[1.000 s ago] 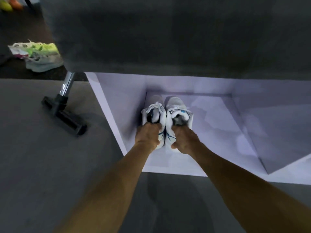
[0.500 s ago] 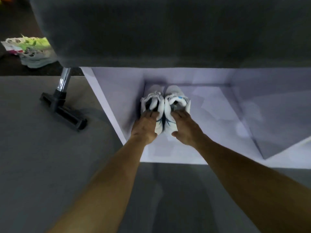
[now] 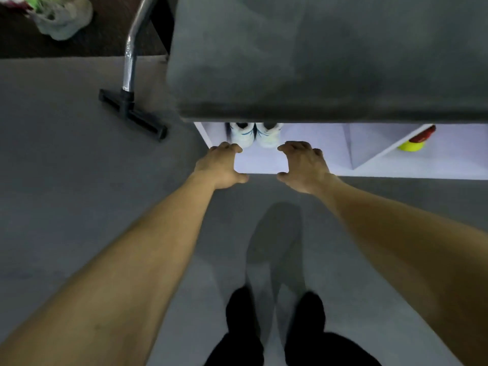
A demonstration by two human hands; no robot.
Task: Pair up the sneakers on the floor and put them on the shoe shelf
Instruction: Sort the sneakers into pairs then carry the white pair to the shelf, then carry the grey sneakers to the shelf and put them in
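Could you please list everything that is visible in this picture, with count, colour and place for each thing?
white sneakers: 2, white with blue marks, side by side in the left shelf compartment
shoe shelf: 1, white, under a grey top
ball: 1, yellow, right compartment, something red above it
vacuum head: 1, black with chrome tube, floor at left
sneakers on the floor: blurred, white and green, top left
left hand: empty, open
right hand: empty, open
feet: 2, black, bottom

Grey floor (image 3: pixel 66 159), dim light, vacuum head (image 3: pixel 132 113) left.
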